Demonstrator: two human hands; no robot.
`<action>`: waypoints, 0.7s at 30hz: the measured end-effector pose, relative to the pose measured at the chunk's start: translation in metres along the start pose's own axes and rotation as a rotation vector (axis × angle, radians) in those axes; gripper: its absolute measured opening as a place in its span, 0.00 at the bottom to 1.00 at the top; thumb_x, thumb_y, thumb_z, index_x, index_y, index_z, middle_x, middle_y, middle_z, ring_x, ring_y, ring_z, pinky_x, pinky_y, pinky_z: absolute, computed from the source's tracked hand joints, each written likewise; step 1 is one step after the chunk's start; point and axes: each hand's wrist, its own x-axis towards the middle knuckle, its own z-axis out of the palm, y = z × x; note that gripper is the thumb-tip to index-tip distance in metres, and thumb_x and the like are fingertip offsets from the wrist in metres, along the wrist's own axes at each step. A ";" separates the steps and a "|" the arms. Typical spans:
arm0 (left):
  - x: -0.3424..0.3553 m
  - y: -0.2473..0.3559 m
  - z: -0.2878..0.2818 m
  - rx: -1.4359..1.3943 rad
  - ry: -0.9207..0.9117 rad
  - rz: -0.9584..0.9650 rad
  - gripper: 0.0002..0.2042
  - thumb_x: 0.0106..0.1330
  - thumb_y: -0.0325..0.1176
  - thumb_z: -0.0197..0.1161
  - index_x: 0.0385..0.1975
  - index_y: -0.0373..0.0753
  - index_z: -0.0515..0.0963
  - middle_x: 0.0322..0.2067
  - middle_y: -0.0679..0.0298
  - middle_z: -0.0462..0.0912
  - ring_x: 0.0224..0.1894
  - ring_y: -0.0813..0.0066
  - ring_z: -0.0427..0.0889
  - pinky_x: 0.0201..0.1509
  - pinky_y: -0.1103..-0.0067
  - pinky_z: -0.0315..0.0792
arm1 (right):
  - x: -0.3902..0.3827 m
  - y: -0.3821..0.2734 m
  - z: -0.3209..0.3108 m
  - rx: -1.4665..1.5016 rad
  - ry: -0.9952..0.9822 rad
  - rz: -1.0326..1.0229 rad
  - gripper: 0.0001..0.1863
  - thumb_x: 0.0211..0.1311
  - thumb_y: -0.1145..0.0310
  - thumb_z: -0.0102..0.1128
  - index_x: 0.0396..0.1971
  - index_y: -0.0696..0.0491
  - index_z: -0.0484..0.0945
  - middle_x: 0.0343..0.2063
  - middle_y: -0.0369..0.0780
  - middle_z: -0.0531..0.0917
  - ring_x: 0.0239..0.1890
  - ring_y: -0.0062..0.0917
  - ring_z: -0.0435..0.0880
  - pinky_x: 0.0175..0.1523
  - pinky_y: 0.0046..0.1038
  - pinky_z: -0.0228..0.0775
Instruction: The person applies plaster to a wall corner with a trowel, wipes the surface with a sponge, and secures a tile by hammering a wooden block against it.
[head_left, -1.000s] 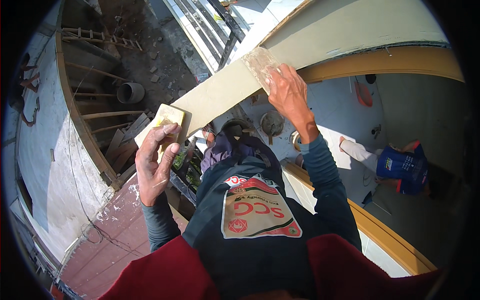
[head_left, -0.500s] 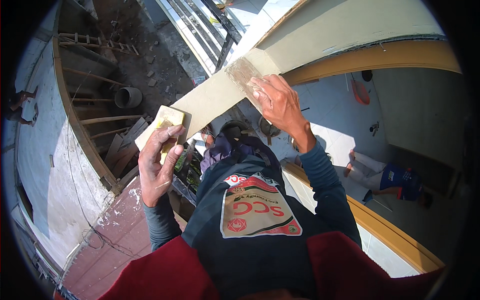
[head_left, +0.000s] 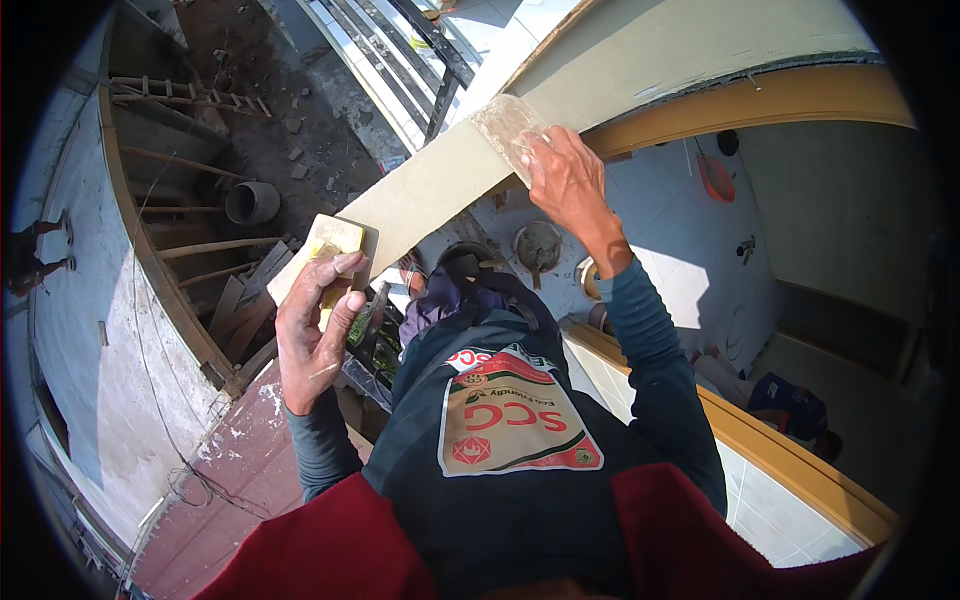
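Observation:
A pale, smooth plastered ledge (head_left: 425, 200) runs slantwise in front of me. On its upper face lies a worn flat wooden float (head_left: 507, 132), smeared with dried plaster, and my right hand (head_left: 570, 185) is closed over its near end. At the ledge's left end my left hand (head_left: 318, 325), dusted with plaster, grips a yellow-and-white rectangular block (head_left: 338, 236) between thumb and fingers. The block has brownish smears; whether it is a sponge or a float I cannot tell.
Below the ledge stands a bucket of grey mortar (head_left: 538, 246). A grey bucket (head_left: 252, 202) and a wooden ladder (head_left: 190, 94) lie lower left. A yellow-brown frame (head_left: 740, 110) edges the right side. One person (head_left: 788, 402) is lower right, another (head_left: 38, 255) far left.
My right hand and the wooden float have slid right along the ledge, baring more of the mortar bucket. My left hand stays almost still. Both other people have shifted.

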 end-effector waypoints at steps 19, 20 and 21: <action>-0.010 0.002 -0.010 -0.039 0.024 0.005 0.16 0.64 0.28 0.65 0.52 0.33 0.77 0.46 0.57 0.79 0.50 0.69 0.79 0.58 0.75 0.70 | -0.018 0.000 -0.011 0.067 0.004 0.022 0.15 0.58 0.69 0.60 0.45 0.55 0.82 0.38 0.43 0.78 0.44 0.39 0.77 0.47 0.40 0.74; -0.011 0.003 -0.012 -0.023 0.020 0.012 0.16 0.65 0.28 0.65 0.52 0.33 0.77 0.46 0.57 0.79 0.50 0.69 0.79 0.58 0.75 0.70 | -0.015 0.000 -0.007 0.069 0.013 0.031 0.15 0.58 0.69 0.60 0.45 0.56 0.82 0.38 0.44 0.78 0.44 0.39 0.78 0.47 0.40 0.74; -0.011 0.003 -0.012 -0.012 0.018 0.017 0.16 0.65 0.28 0.65 0.52 0.33 0.77 0.46 0.57 0.79 0.50 0.69 0.79 0.58 0.75 0.70 | -0.013 0.002 -0.004 0.067 0.018 0.038 0.15 0.58 0.69 0.60 0.45 0.56 0.82 0.38 0.44 0.79 0.44 0.40 0.78 0.47 0.40 0.74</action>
